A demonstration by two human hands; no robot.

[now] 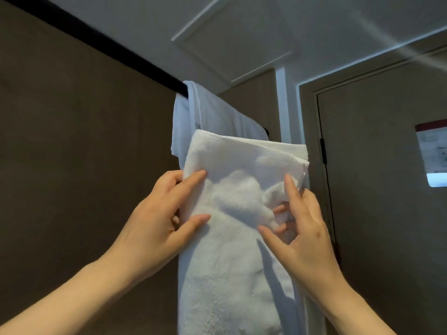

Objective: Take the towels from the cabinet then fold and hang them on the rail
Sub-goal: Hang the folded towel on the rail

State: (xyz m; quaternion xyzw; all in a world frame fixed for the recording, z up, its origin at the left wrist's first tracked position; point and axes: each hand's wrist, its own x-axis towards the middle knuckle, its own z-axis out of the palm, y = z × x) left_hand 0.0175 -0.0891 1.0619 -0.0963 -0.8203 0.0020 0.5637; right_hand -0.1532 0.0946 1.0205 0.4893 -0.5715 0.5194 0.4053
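Observation:
A folded white towel is held up in front of me, its lower part hanging down past the bottom of the view. My left hand grips its left edge, thumb and forefinger lying on the front. My right hand pinches bunched cloth at its right side. Behind it a black rail runs along the brown wall from the upper left. Another white towel hangs draped over the rail's far end, just above and behind the held towel.
A brown wall fills the left. A closed door with a black hinge stands at the right, and a notice is fixed on it. A white ceiling with a panel is overhead.

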